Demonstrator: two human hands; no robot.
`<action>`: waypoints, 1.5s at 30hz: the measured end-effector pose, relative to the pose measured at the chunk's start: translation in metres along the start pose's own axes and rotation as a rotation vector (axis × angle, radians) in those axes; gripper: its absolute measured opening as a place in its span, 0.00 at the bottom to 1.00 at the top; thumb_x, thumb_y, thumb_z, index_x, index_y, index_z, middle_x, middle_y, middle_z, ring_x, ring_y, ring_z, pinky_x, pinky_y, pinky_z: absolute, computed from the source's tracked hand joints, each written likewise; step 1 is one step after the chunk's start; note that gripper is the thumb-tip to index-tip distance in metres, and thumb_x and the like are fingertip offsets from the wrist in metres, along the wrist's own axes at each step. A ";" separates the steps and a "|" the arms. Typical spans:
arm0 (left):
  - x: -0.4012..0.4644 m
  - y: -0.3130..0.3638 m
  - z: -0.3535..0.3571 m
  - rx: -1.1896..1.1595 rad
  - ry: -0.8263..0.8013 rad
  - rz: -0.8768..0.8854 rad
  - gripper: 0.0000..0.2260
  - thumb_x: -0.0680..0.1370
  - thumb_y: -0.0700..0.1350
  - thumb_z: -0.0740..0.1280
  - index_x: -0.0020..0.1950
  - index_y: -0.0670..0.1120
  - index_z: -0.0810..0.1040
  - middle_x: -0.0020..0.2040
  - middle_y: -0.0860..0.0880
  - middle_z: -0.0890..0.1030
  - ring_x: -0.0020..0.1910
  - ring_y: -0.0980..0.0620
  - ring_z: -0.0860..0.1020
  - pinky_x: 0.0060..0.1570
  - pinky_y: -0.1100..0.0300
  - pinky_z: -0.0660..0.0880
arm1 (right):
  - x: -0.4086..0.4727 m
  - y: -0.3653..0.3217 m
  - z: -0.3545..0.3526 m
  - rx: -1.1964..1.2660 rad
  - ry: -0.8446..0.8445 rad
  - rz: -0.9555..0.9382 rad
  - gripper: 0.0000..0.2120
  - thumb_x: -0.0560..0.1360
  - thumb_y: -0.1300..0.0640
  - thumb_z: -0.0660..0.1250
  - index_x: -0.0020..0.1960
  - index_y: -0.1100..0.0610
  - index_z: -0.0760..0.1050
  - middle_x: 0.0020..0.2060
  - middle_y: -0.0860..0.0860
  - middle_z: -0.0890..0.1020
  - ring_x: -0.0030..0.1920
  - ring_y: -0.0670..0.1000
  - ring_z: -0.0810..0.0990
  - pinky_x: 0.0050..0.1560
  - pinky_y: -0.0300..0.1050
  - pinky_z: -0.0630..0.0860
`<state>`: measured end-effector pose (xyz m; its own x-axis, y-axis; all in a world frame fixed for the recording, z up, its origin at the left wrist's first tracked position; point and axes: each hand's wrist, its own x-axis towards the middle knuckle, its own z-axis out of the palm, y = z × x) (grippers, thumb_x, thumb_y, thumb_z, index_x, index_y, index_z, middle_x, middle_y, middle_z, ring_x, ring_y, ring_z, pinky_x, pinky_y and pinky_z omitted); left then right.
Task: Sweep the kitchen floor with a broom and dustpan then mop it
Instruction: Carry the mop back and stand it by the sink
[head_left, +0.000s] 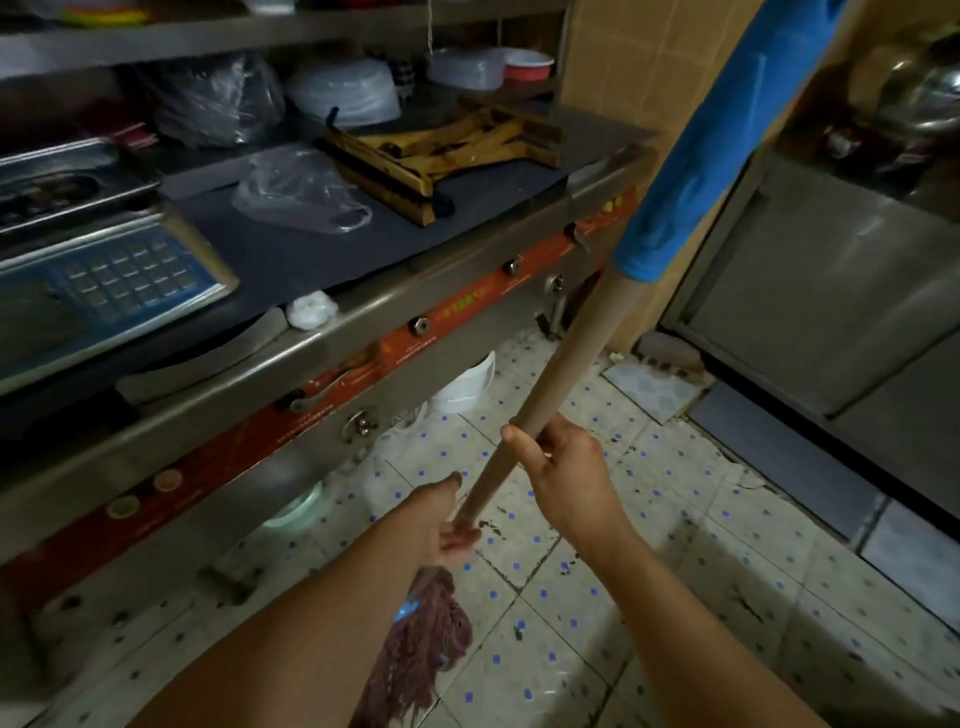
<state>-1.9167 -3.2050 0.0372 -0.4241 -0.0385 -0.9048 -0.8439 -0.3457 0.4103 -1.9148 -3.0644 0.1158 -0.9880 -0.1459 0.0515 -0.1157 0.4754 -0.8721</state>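
I hold a mop by its long wooden handle (566, 358), which rises to the upper right and wears a blue sleeve (717, 140) higher up. My right hand (566, 467) grips the handle from the right side. Lower on the handle, my left hand (441, 525) grips it just above the mop head. The reddish-brown string mop head (421, 654) hangs down over the tiled floor (649, 545), partly hidden behind my left forearm. The floor tiles are pale with blue dots and carry dark dirt marks.
A steel counter (332, 338) with an orange front strip runs along the left; a scale (104, 280), a plastic bag (296, 192) and a wooden rack (431, 156) lie on it. A white bucket (467, 384) stands under it. Steel cabinets (831, 301) line the right.
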 end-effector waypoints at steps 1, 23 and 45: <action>-0.003 0.003 -0.002 0.117 0.034 0.053 0.17 0.79 0.54 0.61 0.62 0.44 0.68 0.52 0.41 0.78 0.45 0.46 0.78 0.45 0.50 0.76 | 0.004 0.003 -0.002 0.008 0.004 -0.005 0.12 0.77 0.49 0.65 0.45 0.58 0.77 0.37 0.56 0.81 0.39 0.53 0.79 0.39 0.42 0.74; -0.006 0.034 0.036 0.733 0.007 0.674 0.10 0.71 0.38 0.72 0.37 0.54 0.80 0.43 0.48 0.84 0.50 0.46 0.81 0.57 0.47 0.76 | 0.035 0.005 -0.029 -0.027 -0.104 0.018 0.12 0.77 0.52 0.66 0.45 0.61 0.75 0.31 0.48 0.74 0.31 0.43 0.72 0.33 0.29 0.70; -0.103 0.119 0.050 0.877 -0.110 1.044 0.04 0.70 0.48 0.74 0.41 0.53 0.81 0.41 0.55 0.84 0.45 0.56 0.82 0.53 0.51 0.78 | 0.065 -0.109 -0.084 -0.054 0.135 -0.057 0.11 0.79 0.48 0.61 0.51 0.56 0.75 0.43 0.53 0.82 0.44 0.50 0.82 0.49 0.53 0.80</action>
<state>-1.9898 -3.1957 0.1844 -0.9751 0.1753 -0.1357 -0.0300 0.5021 0.8643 -1.9754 -3.0534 0.2550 -0.9841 -0.0581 0.1679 -0.1736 0.5162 -0.8387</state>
